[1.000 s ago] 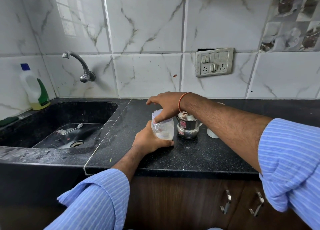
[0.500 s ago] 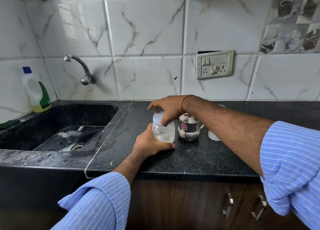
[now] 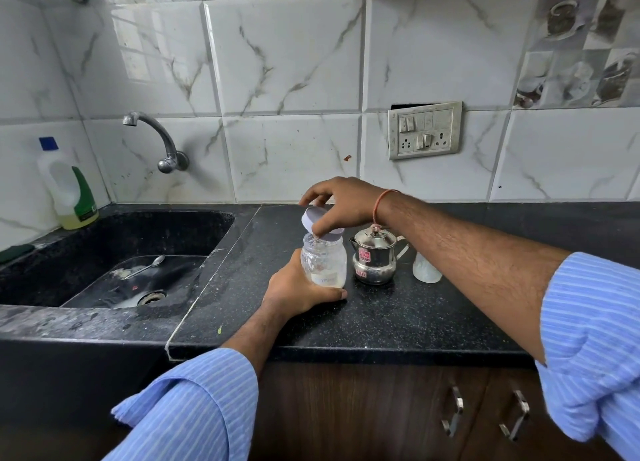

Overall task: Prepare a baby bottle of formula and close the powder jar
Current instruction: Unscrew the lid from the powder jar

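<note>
A clear powder jar (image 3: 323, 264) with a white label stands on the black counter (image 3: 398, 315). My left hand (image 3: 298, 289) wraps around its lower body. My right hand (image 3: 341, 206) reaches across from the right and holds the pale lilac lid (image 3: 316, 218), tilted up on its left side over the jar's mouth. A small steel lidded pot (image 3: 374, 258) stands just right of the jar. Behind my right forearm sits a white, frosted baby bottle (image 3: 425, 268), only its lower part visible.
A black sink (image 3: 114, 263) with a spoon (image 3: 145, 265) in it lies to the left, under a wall tap (image 3: 156, 138). A detergent bottle (image 3: 69, 186) stands at the sink's far left corner. Cabinet handles (image 3: 453, 410) sit below the counter edge.
My right hand has lifted the lid, which now tilts above the jar mouth instead of sitting flat on it. My left hand keeps its hold on the jar.
</note>
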